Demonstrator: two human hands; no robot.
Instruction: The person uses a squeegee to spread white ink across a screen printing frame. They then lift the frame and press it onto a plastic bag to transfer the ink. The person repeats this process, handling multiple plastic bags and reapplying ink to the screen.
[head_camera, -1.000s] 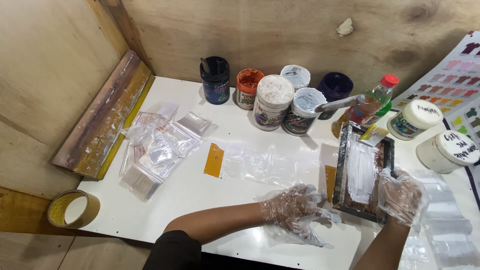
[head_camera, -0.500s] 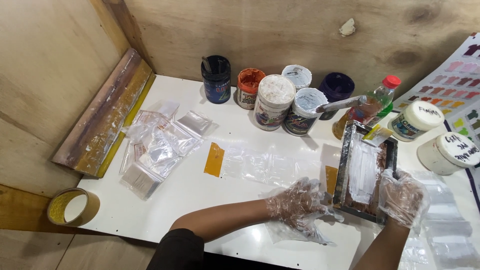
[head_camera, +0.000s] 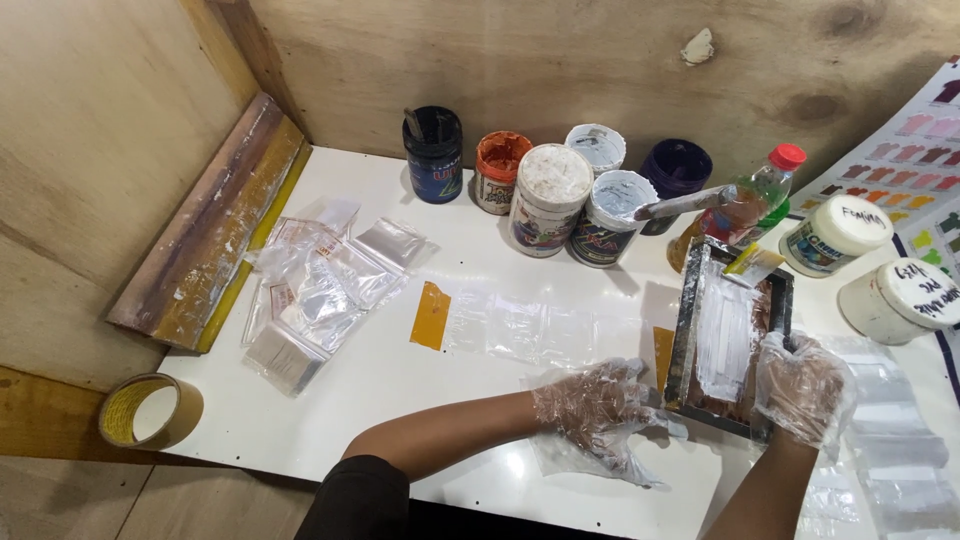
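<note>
A small dark-framed printing screen (head_camera: 727, 338) smeared with white ink lies on the white table (head_camera: 400, 400) at the right. My right hand (head_camera: 803, 385), in a clear plastic glove, grips the screen's near right corner. My left hand (head_camera: 598, 405), also gloved, rests flat on a clear plastic sheet (head_camera: 600, 455) just left of the screen's near edge, fingers spread. A yellow squeegee (head_camera: 752, 262) sits at the screen's far end.
Several open ink jars (head_camera: 548, 195) stand along the back wall, one with a spatula (head_camera: 685, 203). A bottle with a red cap (head_camera: 755, 200), two white lidded tubs (head_camera: 835, 235), clear bags (head_camera: 320, 285), a tape roll (head_camera: 140, 410), a large wooden squeegee (head_camera: 215, 225) and a colour chart (head_camera: 915, 140) surround them.
Both hands stay at the screen's near end with only slight shifts; the left hand's fingers have settled a little flatter on the plastic sheet.
</note>
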